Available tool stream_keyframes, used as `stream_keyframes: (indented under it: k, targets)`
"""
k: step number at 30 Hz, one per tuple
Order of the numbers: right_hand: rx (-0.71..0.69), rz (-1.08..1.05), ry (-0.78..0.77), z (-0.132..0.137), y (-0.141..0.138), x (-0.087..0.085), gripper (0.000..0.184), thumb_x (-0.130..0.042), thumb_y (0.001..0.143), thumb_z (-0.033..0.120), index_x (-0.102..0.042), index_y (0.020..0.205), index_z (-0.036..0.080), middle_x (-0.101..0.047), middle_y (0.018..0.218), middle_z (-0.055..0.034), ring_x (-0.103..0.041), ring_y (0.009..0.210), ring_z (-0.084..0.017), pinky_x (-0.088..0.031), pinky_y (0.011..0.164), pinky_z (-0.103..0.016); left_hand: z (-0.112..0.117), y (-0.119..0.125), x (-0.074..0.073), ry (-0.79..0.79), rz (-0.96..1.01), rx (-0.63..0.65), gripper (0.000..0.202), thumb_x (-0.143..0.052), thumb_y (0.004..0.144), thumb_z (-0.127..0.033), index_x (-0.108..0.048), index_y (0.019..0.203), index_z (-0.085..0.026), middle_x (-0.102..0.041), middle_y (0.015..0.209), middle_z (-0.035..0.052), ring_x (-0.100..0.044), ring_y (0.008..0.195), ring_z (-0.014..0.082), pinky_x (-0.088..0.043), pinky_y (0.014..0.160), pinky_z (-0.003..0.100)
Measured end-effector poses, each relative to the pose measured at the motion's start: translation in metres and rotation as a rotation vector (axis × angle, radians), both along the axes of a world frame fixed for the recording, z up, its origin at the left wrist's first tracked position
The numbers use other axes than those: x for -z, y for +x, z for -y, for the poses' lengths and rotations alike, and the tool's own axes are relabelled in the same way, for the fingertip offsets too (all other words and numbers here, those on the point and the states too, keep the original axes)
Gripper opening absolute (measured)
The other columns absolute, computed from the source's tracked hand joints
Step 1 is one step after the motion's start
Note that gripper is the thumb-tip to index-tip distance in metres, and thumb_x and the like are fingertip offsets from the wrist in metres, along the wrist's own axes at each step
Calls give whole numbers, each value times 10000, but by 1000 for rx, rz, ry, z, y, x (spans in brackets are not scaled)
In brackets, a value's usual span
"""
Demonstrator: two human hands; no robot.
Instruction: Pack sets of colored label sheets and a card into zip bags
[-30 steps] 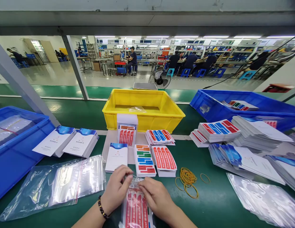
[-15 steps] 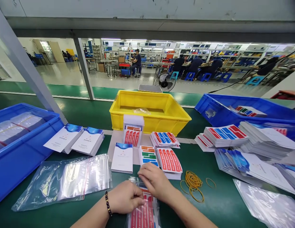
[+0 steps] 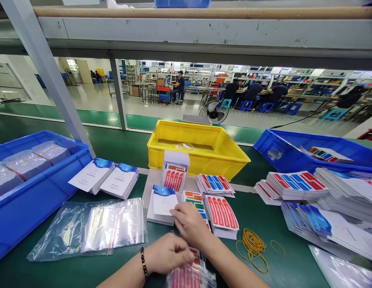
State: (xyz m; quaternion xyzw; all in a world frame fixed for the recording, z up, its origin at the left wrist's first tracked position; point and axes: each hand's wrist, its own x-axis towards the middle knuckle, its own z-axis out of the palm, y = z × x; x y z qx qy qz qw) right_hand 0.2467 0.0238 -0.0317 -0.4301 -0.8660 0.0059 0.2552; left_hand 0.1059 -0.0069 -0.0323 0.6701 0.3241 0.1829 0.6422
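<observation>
My left hand (image 3: 171, 254), with a beaded bracelet at the wrist, is closed on a clear plastic bag (image 3: 186, 278) that holds red-striped label sheets. My right hand (image 3: 190, 224) pinches the right edge of a white booklet (image 3: 164, 202) with a blue top. That booklet sits askew over the stack of booklets (image 3: 157, 218) below it. Beside my right hand lie a stack of multicoloured label sheets (image 3: 194, 197) and a stack of red label sheets (image 3: 222, 214). Behind them a white holder (image 3: 176, 158) stands with label sheets leaning against it.
A yellow bin (image 3: 201, 158) stands at the back, between a blue bin (image 3: 45, 180) at left and another blue bin (image 3: 282, 154) at right. Clear bags (image 3: 114, 226) lie at left, rubber bands (image 3: 252, 242) at right. Booklet piles (image 3: 339, 216) crowd the far right. People sit beyond.
My right hand has moved from the bag's mouth to the booklet stack and shifted the top booklet. My left hand stays on the bag, whose upper part is now folded. The view has tilted up.
</observation>
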Motion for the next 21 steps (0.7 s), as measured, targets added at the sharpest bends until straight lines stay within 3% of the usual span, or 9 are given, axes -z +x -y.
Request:
stream_keyframes:
  k: [2, 4, 6, 8, 10, 12, 15, 18, 21]
  targets:
    - [7, -129, 64, 8, 19, -12, 252, -391, 848, 123, -627, 927, 163, -594, 801, -86, -512, 742, -195, -397, 659, -336, -4, 3, 5, -206, 159, -177, 738, -280, 666, -777, -619, 668, -121, -378, 416, -48, -289, 366, 63, -220, 405, 208]
    - [-26, -171, 20, 21, 37, -26, 268, -391, 853, 142, -619, 983, 200, -600, 814, -78, -523, 738, -193, -411, 642, -336, -8, 6, 11, -474, 290, -300, 862, -125, 667, -797, -621, 822, -109, -394, 388, -46, -289, 305, 71, -212, 367, 206]
    - [-114, -139, -110, 36, 50, -39, 263, -412, 854, 166, -621, 991, 248, -611, 821, -62, -539, 743, -190, -428, 638, -330, -9, 8, 15, -685, 382, -335, 788, -192, 725, -734, -606, 934, -97, -485, 429, -15, -363, 309, 91, -262, 363, 211]
    - [-188, -102, -252, 45, 61, -49, 230, -436, 861, 206, -625, 979, 262, -628, 829, -55, -556, 768, -191, -445, 666, -327, -9, 8, 17, -781, 456, -344, 523, -440, 753, -543, -610, 952, -90, -604, 566, 38, -499, 417, 121, -369, 441, 232]
    - [-145, -121, -319, 42, 68, -52, 219, -418, 879, 242, -626, 948, 243, -639, 835, -59, -566, 787, -193, -455, 697, -325, -6, 9, 16, -800, 494, -366, 333, -599, 673, -327, -634, 896, -82, -663, 691, 73, -587, 562, 154, -433, 565, 258]
    - [22, -134, -306, 24, 72, -50, 262, -363, 894, 234, -624, 908, 212, -638, 851, -71, -571, 799, -194, -458, 711, -321, -3, 9, 14, -783, 499, -356, 290, -656, 608, -247, -652, 846, -81, -686, 741, 91, -623, 662, 189, -450, 651, 283]
    - [281, 94, -357, -19, 73, -39, 262, -363, 872, 158, -623, 905, 168, -620, 906, -86, -569, 856, -198, -447, 742, -307, -2, 7, 10, -752, 480, -202, 333, -709, 595, -284, -665, 855, -79, -698, 790, 114, -643, 728, 217, -456, 721, 314]
    - [297, 166, -403, -56, 64, -28, 216, -450, 812, 101, -634, 915, 148, -616, 954, -97, -575, 885, -206, -433, 751, -287, -3, 3, 7, -721, 438, -45, 394, -727, 610, -341, -669, 891, -70, -695, 854, 140, -650, 763, 228, -451, 778, 342]
    - [298, 204, -442, -75, 54, -19, 199, -524, 733, 51, -647, 871, 124, -622, 945, -122, -588, 861, -220, -425, 725, -280, -4, 3, 7, -691, 394, -17, 424, -731, 602, -386, -680, 883, -72, -698, 859, 145, -655, 748, 227, -456, 769, 336]
